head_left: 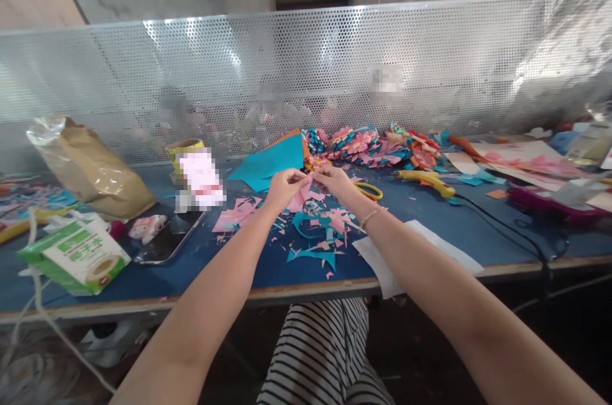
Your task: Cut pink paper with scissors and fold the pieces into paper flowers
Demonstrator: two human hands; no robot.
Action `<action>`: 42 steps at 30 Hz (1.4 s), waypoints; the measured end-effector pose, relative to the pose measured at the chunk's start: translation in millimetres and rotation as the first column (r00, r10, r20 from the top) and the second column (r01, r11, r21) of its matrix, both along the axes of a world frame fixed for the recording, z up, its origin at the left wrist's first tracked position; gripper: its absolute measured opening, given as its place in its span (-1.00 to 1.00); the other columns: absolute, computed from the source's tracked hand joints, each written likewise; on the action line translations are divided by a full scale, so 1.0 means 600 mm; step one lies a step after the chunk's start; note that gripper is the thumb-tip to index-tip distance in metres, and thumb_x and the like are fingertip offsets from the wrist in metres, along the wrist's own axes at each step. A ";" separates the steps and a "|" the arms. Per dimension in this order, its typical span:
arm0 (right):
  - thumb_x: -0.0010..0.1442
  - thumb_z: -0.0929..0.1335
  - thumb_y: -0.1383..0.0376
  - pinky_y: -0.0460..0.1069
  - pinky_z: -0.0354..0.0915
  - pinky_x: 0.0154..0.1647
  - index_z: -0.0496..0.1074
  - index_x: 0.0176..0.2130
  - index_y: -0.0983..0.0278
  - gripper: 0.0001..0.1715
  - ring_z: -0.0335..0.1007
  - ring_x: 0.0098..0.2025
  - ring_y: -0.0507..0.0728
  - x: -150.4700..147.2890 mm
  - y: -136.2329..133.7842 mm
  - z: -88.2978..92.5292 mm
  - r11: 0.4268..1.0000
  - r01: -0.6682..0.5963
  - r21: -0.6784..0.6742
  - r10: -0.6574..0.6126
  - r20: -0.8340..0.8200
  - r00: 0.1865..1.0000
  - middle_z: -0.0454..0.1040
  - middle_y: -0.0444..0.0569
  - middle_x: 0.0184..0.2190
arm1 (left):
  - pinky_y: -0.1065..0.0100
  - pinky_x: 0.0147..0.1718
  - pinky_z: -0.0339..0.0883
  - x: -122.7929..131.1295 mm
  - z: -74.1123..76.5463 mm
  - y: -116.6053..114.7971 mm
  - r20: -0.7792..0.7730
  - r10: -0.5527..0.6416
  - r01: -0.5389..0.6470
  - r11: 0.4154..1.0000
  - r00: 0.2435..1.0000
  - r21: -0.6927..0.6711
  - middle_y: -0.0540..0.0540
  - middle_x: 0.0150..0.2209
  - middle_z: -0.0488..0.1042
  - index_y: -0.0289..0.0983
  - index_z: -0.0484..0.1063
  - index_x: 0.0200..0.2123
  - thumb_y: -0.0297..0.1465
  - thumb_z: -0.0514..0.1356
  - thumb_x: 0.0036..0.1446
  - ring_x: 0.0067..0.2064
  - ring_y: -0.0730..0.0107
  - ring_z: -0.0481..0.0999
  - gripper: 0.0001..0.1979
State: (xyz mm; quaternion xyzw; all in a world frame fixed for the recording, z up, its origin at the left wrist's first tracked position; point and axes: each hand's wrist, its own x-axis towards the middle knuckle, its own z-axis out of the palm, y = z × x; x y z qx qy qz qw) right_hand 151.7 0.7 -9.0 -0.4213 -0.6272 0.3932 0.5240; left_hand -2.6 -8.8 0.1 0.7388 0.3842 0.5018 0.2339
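Observation:
Both my hands meet over the middle of the blue table, fingertips close together. A small piece of pink paper [300, 198] is pinched in my left hand [285, 187], hanging below its fingers. My right hand [336, 180] is closed in a pinch at the paper's upper edge; the fingers hide how much of it they grip. Beneath the hands lie pink and blue paper scraps [315, 226]. Yellow-handled scissors [369, 191] lie just beyond my right wrist, partly hidden by it. Blue paper sheets [270, 162] rest behind my left hand.
Pink and blue paper flowers [354, 143] are piled at the back. A yellow glue gun [428, 180] with a black cord lies right. White paper [421, 245] overhangs the front edge. Left are a phone [169, 239], a green-white carton [79, 255] and a brown bag [95, 169].

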 end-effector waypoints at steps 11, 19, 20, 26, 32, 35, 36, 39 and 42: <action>-0.14 0.34 0.22 -0.17 0.14 -0.58 0.35 -0.52 0.31 -0.82 0.24 -0.54 -0.06 0.000 -0.009 0.008 1.000 -0.001 0.007 0.002 -0.123 0.992 0.32 -0.18 -0.62 | 0.33 -0.35 0.29 0.001 0.000 0.002 0.028 -0.047 0.048 0.999 0.998 -0.013 -0.12 -0.43 0.50 -0.32 0.44 -0.45 -0.21 0.26 -0.14 -0.38 0.36 0.46 -0.73; -0.02 0.28 0.16 -0.15 0.15 -0.60 0.30 -0.57 0.30 -0.74 0.24 -0.56 -0.04 0.004 0.002 0.007 0.999 0.022 -0.027 -0.026 -0.140 0.990 0.37 -0.13 -0.58 | 0.32 -0.34 0.30 0.001 -0.001 0.002 0.020 -0.029 0.029 1.000 0.999 -0.003 -0.10 -0.44 0.50 -0.31 0.43 -0.47 -0.28 0.26 -0.14 -0.39 0.37 0.46 -0.80; 0.00 0.27 0.16 -0.15 0.15 -0.60 0.29 -0.56 0.30 -0.73 0.24 -0.57 -0.05 0.003 0.002 0.007 0.999 0.018 -0.035 -0.022 -0.137 0.990 0.37 -0.13 -0.58 | 0.32 -0.34 0.30 0.001 -0.001 0.002 0.024 -0.032 0.032 0.999 0.999 -0.004 -0.10 -0.44 0.50 -0.31 0.43 -0.47 -0.29 0.26 -0.13 -0.39 0.37 0.46 -0.81; 0.00 0.31 0.16 -0.17 0.19 -0.59 0.28 -0.54 0.31 -0.74 0.26 -0.55 -0.05 -0.002 -0.004 0.006 1.000 -0.002 -0.026 -0.001 -0.093 0.996 0.35 -0.14 -0.59 | 0.34 -0.36 0.29 0.000 -0.004 0.005 0.037 -0.041 0.041 0.999 0.998 -0.009 -0.09 -0.46 0.49 -0.32 0.42 -0.47 -0.28 0.26 -0.14 -0.40 0.38 0.45 -0.79; 0.00 0.32 0.23 -0.17 0.20 -0.56 0.33 -0.47 0.30 -0.84 0.25 -0.57 -0.07 0.000 -0.007 0.007 0.999 0.014 0.029 -0.013 -0.040 0.999 0.32 -0.18 -0.63 | 0.33 -0.34 0.31 0.001 -0.004 0.003 0.030 -0.051 0.051 0.999 0.998 -0.015 -0.11 -0.44 0.50 -0.31 0.43 -0.46 -0.23 0.25 -0.12 -0.38 0.36 0.47 -0.75; 0.01 0.32 0.23 -0.18 0.20 -0.57 0.33 -0.47 0.31 -0.84 0.26 -0.56 -0.06 0.000 -0.005 0.005 0.999 0.013 0.033 -0.013 -0.020 1.000 0.33 -0.17 -0.62 | 0.32 -0.34 0.31 0.001 -0.004 0.003 0.032 -0.046 0.046 0.999 0.998 -0.011 -0.11 -0.44 0.50 -0.31 0.43 -0.47 -0.24 0.25 -0.13 -0.37 0.35 0.47 -0.77; 0.01 0.32 0.23 -0.18 0.19 -0.57 0.32 -0.48 0.31 -0.83 0.27 -0.56 -0.07 0.000 -0.003 0.003 0.999 0.006 0.031 -0.006 -0.008 1.000 0.33 -0.16 -0.61 | 0.32 -0.34 0.31 0.001 -0.004 0.004 0.027 -0.044 0.044 0.999 0.999 -0.007 -0.11 -0.44 0.50 -0.31 0.43 -0.47 -0.25 0.25 -0.13 -0.37 0.35 0.47 -0.78; 0.01 0.33 0.21 -0.19 0.20 -0.57 0.32 -0.46 0.31 -0.80 0.27 -0.55 -0.07 -0.002 0.002 -0.003 0.999 -0.045 0.028 0.044 0.031 0.999 0.35 -0.15 -0.60 | 0.33 -0.34 0.31 0.000 -0.006 0.006 0.006 -0.034 0.034 0.999 0.999 0.007 -0.10 -0.43 0.50 -0.30 0.44 -0.47 -0.29 0.24 -0.11 -0.37 0.36 0.47 -0.82; 0.01 0.32 0.19 -0.18 0.22 -0.56 0.34 -0.43 0.32 -0.78 0.27 -0.54 -0.07 -0.003 0.006 -0.008 0.995 -0.092 0.037 0.091 0.044 0.995 0.36 -0.14 -0.58 | 0.33 -0.35 0.31 0.001 -0.006 0.007 0.009 -0.023 0.023 1.000 1.000 -0.001 -0.10 -0.44 0.50 -0.30 0.44 -0.48 -0.31 0.23 -0.11 -0.38 0.36 0.46 -0.84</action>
